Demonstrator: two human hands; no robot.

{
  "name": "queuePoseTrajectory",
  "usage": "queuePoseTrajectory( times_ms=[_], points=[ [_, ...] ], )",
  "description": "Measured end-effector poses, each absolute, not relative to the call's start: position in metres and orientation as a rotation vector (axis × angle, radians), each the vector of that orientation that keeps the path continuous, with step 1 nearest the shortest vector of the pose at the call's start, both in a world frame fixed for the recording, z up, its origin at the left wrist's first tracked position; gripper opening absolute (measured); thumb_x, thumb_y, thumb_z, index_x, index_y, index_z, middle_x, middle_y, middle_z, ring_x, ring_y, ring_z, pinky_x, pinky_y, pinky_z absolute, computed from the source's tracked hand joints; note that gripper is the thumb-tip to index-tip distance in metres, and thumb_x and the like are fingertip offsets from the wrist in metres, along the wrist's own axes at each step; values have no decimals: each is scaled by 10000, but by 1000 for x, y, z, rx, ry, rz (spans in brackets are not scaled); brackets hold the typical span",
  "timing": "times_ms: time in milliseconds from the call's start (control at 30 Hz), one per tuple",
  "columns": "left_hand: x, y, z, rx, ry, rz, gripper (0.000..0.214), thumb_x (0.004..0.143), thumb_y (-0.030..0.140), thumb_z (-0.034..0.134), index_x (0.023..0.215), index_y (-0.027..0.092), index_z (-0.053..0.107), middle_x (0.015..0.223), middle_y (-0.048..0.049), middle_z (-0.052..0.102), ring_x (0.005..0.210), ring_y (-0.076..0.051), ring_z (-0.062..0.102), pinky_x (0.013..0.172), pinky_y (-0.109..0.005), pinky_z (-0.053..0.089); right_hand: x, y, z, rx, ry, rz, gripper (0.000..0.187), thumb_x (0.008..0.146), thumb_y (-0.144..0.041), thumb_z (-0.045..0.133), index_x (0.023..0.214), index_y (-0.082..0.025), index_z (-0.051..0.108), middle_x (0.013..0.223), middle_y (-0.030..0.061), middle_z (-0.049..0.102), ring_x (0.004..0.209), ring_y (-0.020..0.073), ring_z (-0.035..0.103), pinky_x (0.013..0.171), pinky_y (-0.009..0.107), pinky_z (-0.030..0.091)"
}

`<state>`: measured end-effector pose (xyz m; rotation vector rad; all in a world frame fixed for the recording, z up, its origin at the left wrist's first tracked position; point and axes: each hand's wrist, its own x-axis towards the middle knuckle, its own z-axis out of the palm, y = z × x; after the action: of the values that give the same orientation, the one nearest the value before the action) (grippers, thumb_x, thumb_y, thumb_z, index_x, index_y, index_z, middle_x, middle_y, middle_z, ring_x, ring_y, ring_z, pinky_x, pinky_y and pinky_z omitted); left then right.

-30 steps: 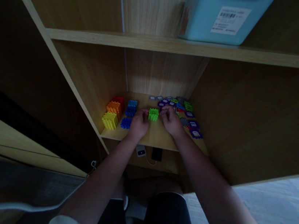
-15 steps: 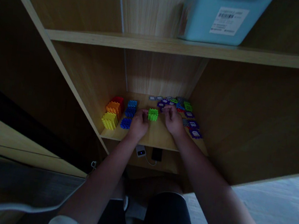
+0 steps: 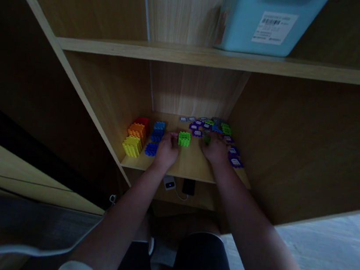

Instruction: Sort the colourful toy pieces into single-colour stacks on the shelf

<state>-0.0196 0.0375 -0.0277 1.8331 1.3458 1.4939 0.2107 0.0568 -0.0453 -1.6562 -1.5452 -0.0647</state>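
Note:
On a low wooden shelf (image 3: 192, 167) my left hand (image 3: 165, 150) rests with curled fingers against the left side of a green block stack (image 3: 184, 138). My right hand (image 3: 214, 150) is closed over a small green piece (image 3: 206, 139), a little to the right of that stack. Behind it lies a loose pile of purple, green and blue pieces (image 3: 212, 127). To the left stand a yellow stack (image 3: 132, 145), an orange stack (image 3: 137, 130), a red stack (image 3: 143, 121) and blue stacks (image 3: 156, 136).
A pale blue bin with a white label (image 3: 265, 18) sits on the shelf above. Wooden side panels close the compartment left and right. A small white device (image 3: 169, 182) and a dark one (image 3: 188, 186) with a cable lie below the shelf. My knees show underneath.
My right hand has moved from the purple pieces back and to the right, and now has a small green piece in its fingers. The left hand has stayed at the green stack.

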Motion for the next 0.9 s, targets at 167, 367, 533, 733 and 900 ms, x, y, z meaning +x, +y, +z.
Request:
queuePoseTrajectory(
  times_ms=[167,367,533,733,900],
  points=[
    [-19,37,-27,1857,1384,1510,132,1053,188,539,1106,205,658,1148,-134,753,1125,-268,726,1057,-456,567,212,53,-34,-1656,-1551,-105,331,864,-375,808,1132,-217,696,1161,188,736,1174,443,632,1059,688,465],
    [-19,32,-21,1903,1337,1550,168,1089,302,547,1093,212,689,1111,-113,772,1068,-241,735,1000,-395,579,200,41,-8,-1223,-1727,-139,339,950,-407,785,1212,-235,657,1271,149,724,1227,376,649,1081,583,523],
    [-19,26,-15,2004,1250,1468,189,1062,350,610,973,216,709,961,-72,757,917,-215,717,879,-339,554,182,33,-3,-889,-1954,-118,211,995,-340,760,1173,-288,658,1350,107,732,1282,338,667,1105,581,540],
    [-19,25,-13,2013,1280,1433,271,1059,291,572,805,211,621,795,-22,669,780,-178,638,755,-288,476,177,34,-6,-803,-1974,-30,249,973,-360,801,1162,-291,653,1354,111,741,1288,331,693,1104,581,569],
    [-20,25,-12,1943,1295,1432,286,1075,301,541,816,211,623,808,-29,694,805,-186,665,763,-290,474,178,31,-6,-860,-1926,110,313,949,-451,820,1147,-291,638,1310,115,757,1131,313,754,976,542,641]
  ],
)
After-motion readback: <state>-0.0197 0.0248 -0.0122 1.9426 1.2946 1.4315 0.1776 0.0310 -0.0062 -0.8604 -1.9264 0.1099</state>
